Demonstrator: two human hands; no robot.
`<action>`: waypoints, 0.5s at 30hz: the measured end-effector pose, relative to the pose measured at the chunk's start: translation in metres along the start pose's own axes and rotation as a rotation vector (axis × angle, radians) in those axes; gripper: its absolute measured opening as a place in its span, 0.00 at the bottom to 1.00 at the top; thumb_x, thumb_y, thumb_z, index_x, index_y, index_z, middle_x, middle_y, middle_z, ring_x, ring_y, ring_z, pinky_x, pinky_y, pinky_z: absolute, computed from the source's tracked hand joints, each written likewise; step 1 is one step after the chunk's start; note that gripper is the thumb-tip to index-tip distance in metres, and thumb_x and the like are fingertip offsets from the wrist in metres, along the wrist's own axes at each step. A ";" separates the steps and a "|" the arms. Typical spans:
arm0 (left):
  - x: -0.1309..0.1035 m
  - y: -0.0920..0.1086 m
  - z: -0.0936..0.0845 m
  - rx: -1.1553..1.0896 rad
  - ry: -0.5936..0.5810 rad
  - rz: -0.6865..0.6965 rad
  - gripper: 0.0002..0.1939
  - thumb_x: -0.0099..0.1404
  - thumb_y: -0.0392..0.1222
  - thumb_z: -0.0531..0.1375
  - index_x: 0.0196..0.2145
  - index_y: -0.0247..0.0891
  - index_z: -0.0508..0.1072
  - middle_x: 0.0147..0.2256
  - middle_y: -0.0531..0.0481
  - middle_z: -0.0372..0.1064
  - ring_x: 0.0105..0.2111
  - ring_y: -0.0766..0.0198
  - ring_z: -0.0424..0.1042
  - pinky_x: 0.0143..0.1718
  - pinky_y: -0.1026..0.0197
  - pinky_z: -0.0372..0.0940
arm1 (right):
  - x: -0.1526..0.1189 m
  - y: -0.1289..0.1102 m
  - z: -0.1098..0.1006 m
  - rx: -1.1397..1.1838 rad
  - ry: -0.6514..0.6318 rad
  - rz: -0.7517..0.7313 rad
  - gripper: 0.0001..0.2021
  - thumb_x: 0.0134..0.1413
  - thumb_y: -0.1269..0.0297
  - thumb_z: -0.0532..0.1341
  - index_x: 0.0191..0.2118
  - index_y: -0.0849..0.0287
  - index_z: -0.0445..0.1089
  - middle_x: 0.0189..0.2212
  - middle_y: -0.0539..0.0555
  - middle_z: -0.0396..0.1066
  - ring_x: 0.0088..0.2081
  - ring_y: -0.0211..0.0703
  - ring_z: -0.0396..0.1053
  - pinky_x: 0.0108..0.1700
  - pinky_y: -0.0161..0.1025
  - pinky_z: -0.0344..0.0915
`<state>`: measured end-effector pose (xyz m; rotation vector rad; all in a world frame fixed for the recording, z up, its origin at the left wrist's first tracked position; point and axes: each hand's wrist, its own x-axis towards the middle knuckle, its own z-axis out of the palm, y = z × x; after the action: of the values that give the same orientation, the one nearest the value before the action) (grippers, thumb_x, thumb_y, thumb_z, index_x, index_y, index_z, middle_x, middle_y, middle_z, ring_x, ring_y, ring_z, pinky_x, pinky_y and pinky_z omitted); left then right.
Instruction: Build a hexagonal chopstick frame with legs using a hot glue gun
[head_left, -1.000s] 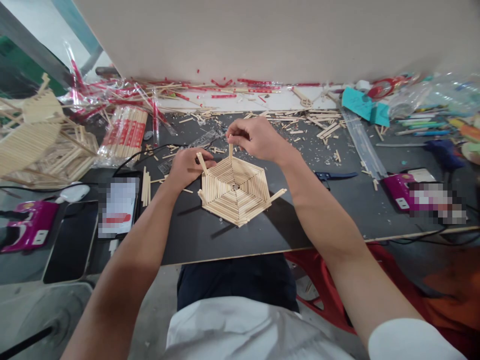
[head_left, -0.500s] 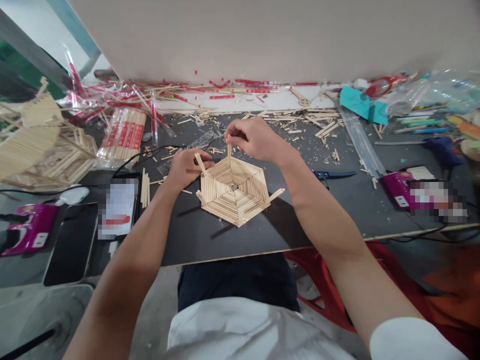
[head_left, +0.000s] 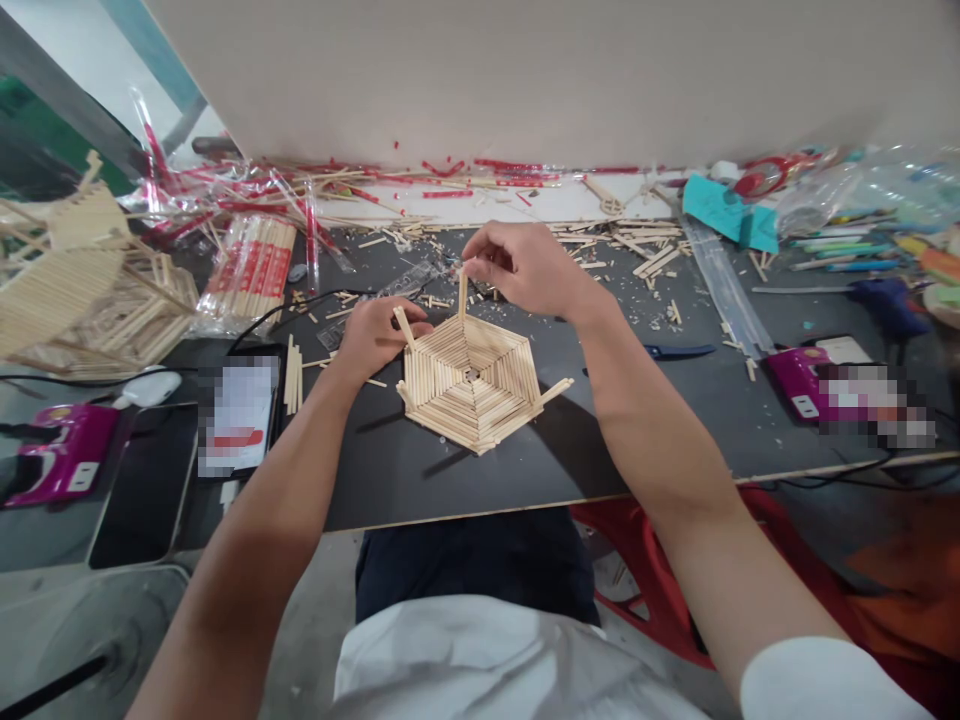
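Right hand pinches a post on the wooden frame

The frame [head_left: 474, 385], six-sided and made of ringed sticks, lies on the dark table [head_left: 555, 470] near its front edge, between the forearms. The right hand [head_left: 525, 265] has its thumb and forefinger narrowed on the top of the post [head_left: 463, 294], which stands upright at the frame's far corner. The left hand [head_left: 379, 335] is curled at the frame's far left side, beside a leaning stick [head_left: 403, 326]; its fingertips are partly hidden, so I cannot tell whether they grip anything. Another stick pair [head_left: 555, 393] juts out at the frame's right. Loose sticks [head_left: 293, 375] and a phone [head_left: 238, 415] lie left of the left hand; a glue gun [head_left: 889, 307] lies far right.
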<state>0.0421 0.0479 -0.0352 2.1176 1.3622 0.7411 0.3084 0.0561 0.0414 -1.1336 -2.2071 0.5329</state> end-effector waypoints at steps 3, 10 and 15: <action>0.000 -0.001 0.000 0.015 0.012 0.012 0.11 0.62 0.48 0.70 0.37 0.39 0.84 0.36 0.47 0.82 0.35 0.57 0.79 0.41 0.57 0.67 | -0.001 0.003 -0.005 0.005 0.065 -0.009 0.13 0.67 0.51 0.64 0.43 0.56 0.75 0.35 0.56 0.77 0.36 0.46 0.72 0.43 0.46 0.71; 0.001 -0.004 0.000 0.024 0.000 0.002 0.13 0.62 0.50 0.69 0.38 0.39 0.84 0.35 0.47 0.82 0.35 0.57 0.78 0.40 0.57 0.66 | -0.004 0.001 -0.015 0.104 0.254 0.060 0.18 0.57 0.44 0.71 0.36 0.54 0.74 0.31 0.53 0.76 0.33 0.44 0.72 0.42 0.46 0.72; 0.001 -0.001 0.000 0.038 -0.003 -0.021 0.11 0.62 0.48 0.70 0.38 0.39 0.84 0.35 0.47 0.82 0.35 0.57 0.78 0.40 0.57 0.66 | -0.005 -0.001 -0.016 0.077 0.278 0.059 0.20 0.56 0.41 0.71 0.33 0.53 0.73 0.28 0.52 0.75 0.30 0.44 0.69 0.39 0.48 0.72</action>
<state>0.0417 0.0490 -0.0357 2.1297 1.4058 0.7088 0.3205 0.0523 0.0523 -1.1600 -1.9050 0.4509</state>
